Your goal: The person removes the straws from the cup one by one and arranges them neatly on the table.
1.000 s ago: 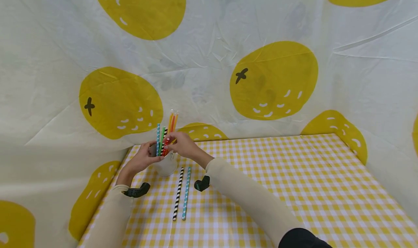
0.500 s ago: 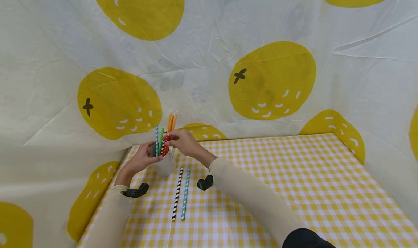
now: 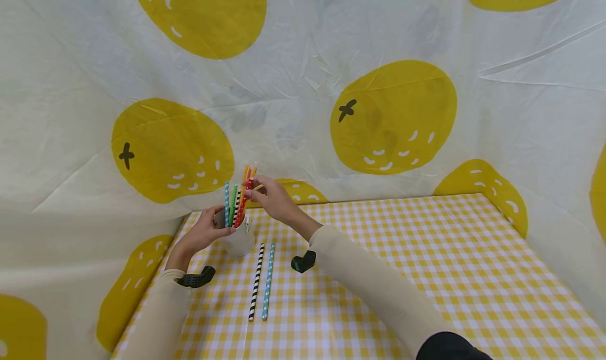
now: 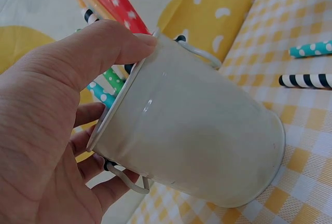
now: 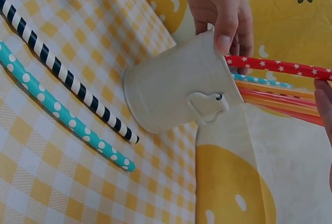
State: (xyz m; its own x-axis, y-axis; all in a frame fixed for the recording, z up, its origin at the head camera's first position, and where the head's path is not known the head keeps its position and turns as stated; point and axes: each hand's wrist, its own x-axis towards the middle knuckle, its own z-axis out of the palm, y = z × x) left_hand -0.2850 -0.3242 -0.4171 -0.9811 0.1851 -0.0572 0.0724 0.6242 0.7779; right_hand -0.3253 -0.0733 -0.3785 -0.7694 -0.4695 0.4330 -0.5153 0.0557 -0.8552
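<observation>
While the left hand (image 3: 201, 232) gripped the white bucket (image 4: 192, 130) at its rim, thumb on the near side and the other fingers curved behind, the right hand (image 3: 273, 197) pinched the red straw (image 5: 290, 67), patterned with white stars, near its upper end. That straw leaned toward the right hand, its lower part passing inside the rim and out of sight behind the wall. The bucket stood on the checked surface (image 3: 402, 255), toward the back left; whether its base lay quite flat, I could not tell.

Beside the red straw, the bucket also held a blue dotted straw (image 3: 226, 205), a green dotted straw (image 3: 232, 205), a black-and-white one and some orange straws (image 5: 280, 88), which rose above the rest and seemed to have clear wrapping at their tops. In front of the bucket, a striped straw (image 3: 256, 283) and a teal dotted straw (image 3: 268, 283) lay side by side on the surface, apart from each other and roughly parallel.

The step in hand looked to be drawing the red straw out. If so, the next move called for a firm pinch and a pull along the straw's own lean until the lower end cleared the rim, without dragging its neighbours, while the left hand kept the bucket from tipping.
</observation>
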